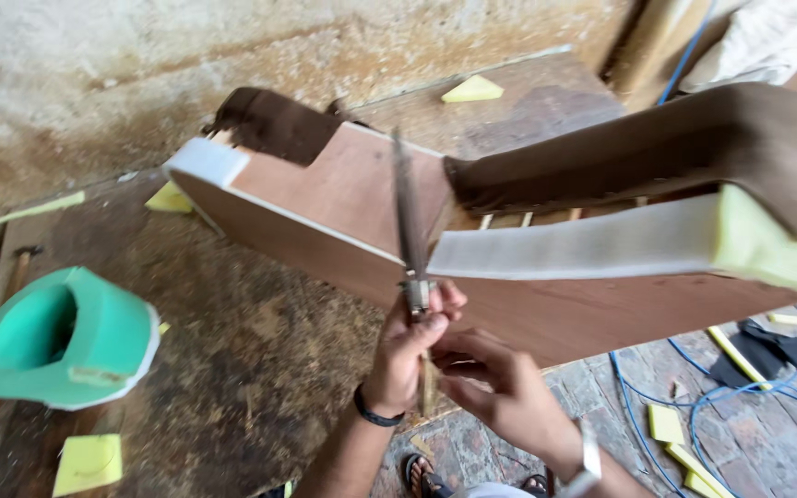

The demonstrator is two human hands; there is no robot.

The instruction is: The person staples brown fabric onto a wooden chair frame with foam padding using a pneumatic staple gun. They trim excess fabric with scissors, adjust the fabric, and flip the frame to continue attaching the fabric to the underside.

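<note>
The left hand (pixel 405 346) is clenched around the handle of a long narrow blade (pixel 409 207), near the lower centre of the frame. The blade stands nearly upright against the plywood side of an upholstered chair frame (pixel 343 189). It crosses the frame where a strip of white foam padding (pixel 574 247) meets the wooden edge. The right hand (pixel 500 387) sits just below and right of the left, its fingers (pixel 458 355) curled toward the lower end of the handle; whether they actually grip it or only steady it cannot be told.

The chair frame fills the centre and right of the picture. Dark brown fabric (pixel 657 143) covers its upper parts, and yellow foam (pixel 758 244) shows at the far right end.

To work well here, I judge that the blade should stay flat against the plywood edge and be drawn in long, even strokes. The lower hand should stay clear of the cutting line.

A green foam ring (pixel 66 337) lies at the left on the worktop (pixel 260 341), with yellow foam offcuts (pixel 88 461) scattered about
</note>
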